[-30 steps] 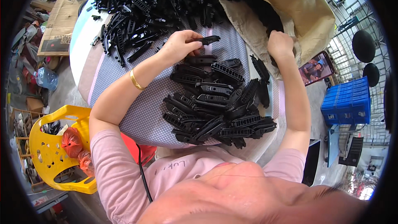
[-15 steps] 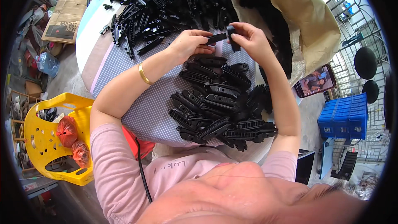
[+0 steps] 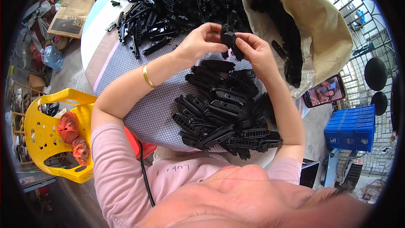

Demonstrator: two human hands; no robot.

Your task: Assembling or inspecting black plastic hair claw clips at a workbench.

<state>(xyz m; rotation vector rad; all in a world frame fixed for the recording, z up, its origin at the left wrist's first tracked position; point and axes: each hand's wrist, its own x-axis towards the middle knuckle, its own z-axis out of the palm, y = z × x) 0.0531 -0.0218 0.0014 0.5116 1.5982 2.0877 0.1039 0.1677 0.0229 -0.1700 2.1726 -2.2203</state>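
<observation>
L hand and R hand grasping blk plastic pcs, held just beyond nr. pile of ladder-slotted blk parts.

Table: rounded top, dotted grey-blue cover, white and pink bands on left side. Directly on it: big jumbled heap of black plastic parts, top centre; smaller pile of black ribbed pieces, mid-frame; small black bit alone, upper left.
</observation>
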